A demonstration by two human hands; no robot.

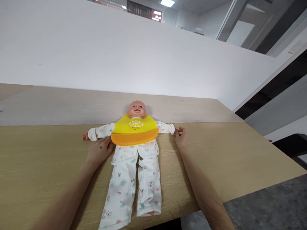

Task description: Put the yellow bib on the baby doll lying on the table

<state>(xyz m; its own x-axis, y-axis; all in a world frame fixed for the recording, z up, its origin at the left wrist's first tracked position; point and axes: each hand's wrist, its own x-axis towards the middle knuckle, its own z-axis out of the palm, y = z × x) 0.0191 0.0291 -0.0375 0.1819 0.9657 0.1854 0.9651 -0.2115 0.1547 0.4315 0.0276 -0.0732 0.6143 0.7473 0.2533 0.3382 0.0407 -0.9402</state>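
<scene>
A baby doll point(137, 109) lies on its back on the wooden table, arms stretched out to both sides. It wears white pajamas point(122, 182) with small printed figures. Over its chest is a yellow bib point(134, 124) with a citrus slice and an orange catch pocket point(134, 138). My left hand point(99, 151) rests beside the bib, just below the doll's sleeve point(103, 130) on that side; its fingertips are hidden there. With bent fingers, my right hand point(181, 137) pinches the doll's small hand point(176, 131) at the other cuff.
Behind the doll a pale raised board point(59, 105) runs along the table point(211, 153), against a white partition point(120, 54). A dark object point(291, 145) lies beyond the table's right edge. Grey floor point(268, 204) shows at the lower right.
</scene>
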